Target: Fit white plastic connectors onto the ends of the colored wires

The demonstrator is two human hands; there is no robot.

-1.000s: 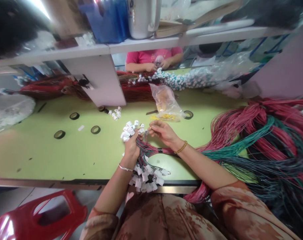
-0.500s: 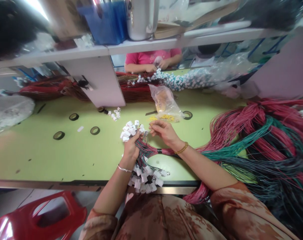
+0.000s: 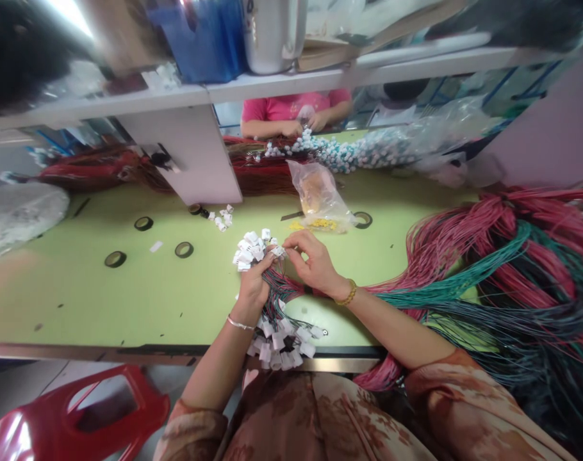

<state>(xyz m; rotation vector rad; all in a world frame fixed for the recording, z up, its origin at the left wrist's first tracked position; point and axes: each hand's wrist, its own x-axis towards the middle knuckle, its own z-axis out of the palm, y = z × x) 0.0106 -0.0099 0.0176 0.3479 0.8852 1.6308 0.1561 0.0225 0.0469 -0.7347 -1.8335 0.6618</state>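
White connectors (image 3: 249,250) on thin wires stand bunched above the counter (image 3: 142,301), gripped in the closed fingers of the left hand (image 3: 254,282). The right hand (image 3: 311,259) has its fingers pinched narrow right beside one connector; what they hold is too small to tell. Yellow pieces (image 3: 320,224) lie near a clear bag (image 3: 316,192).

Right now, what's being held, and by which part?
The left hand holds a wire bundle just behind its white connectors; whether the right hand holds anything can't be told.
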